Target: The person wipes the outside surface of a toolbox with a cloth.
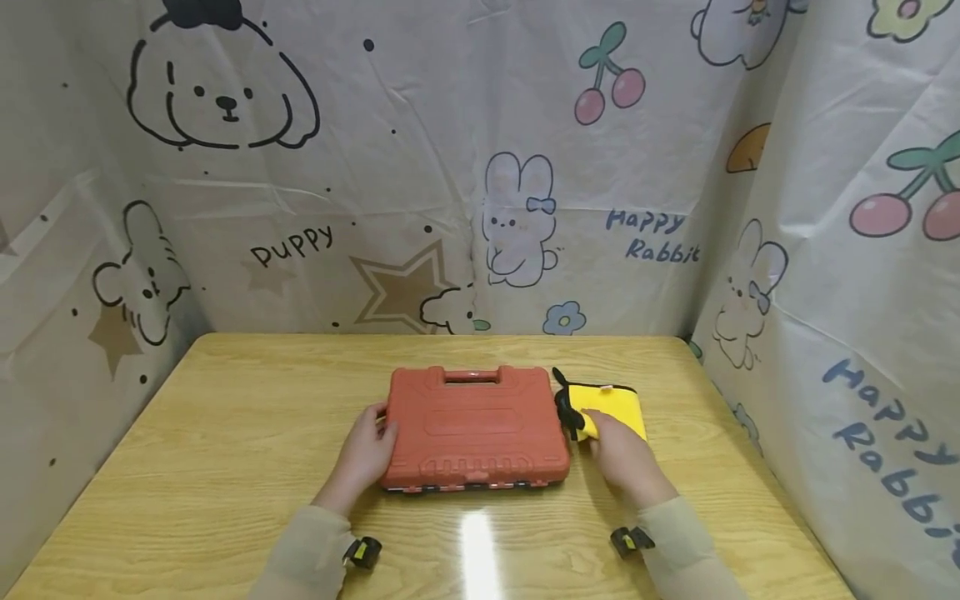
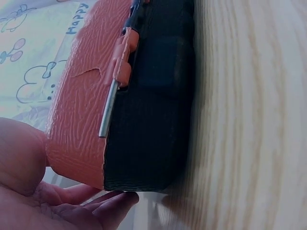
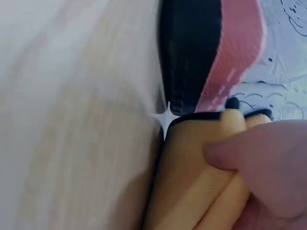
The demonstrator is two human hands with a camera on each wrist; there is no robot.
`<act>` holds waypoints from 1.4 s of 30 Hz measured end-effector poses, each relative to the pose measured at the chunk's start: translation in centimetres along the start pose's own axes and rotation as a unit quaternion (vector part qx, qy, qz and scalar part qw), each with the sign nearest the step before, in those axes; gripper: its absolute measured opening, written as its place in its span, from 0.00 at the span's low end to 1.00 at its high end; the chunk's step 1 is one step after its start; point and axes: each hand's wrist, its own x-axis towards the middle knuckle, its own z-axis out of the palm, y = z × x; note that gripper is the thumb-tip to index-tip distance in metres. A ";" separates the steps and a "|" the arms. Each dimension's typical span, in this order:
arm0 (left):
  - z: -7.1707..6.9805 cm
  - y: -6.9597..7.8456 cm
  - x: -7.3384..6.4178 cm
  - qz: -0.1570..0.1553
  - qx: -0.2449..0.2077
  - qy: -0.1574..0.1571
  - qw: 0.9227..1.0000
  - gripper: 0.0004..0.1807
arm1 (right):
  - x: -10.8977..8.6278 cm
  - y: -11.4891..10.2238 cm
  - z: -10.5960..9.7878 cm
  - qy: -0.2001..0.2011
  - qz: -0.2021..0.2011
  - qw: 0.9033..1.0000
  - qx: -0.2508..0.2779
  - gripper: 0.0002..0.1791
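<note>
A red tool case (image 1: 474,454) with a black lower half lies flat on the table, its carry handle (image 1: 471,377) at the far side. My left hand (image 1: 366,454) rests against its left end, thumb at the red lid and fingers extended along the end wall, as the left wrist view shows. Right of the case lies a folded yellow towel (image 1: 615,406) with black edging. My right hand (image 1: 624,457) pinches the towel's near left part, thumb over the soft folded layers (image 3: 187,139). Its other fingers are mostly hidden.
The wooden table (image 1: 247,400) runs back to a printed curtain (image 1: 420,183), which also hangs along both sides. The towel's left edge lies close beside the right end of the case. A wrist strap device (image 1: 365,552) sits on each sleeve.
</note>
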 end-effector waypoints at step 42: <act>-0.4 0.0 -0.3 0.010 -0.030 -0.006 0.999 0.25 | 12.3 -17.9 -3.5 0.090 -0.138 0.986 0.037 0.04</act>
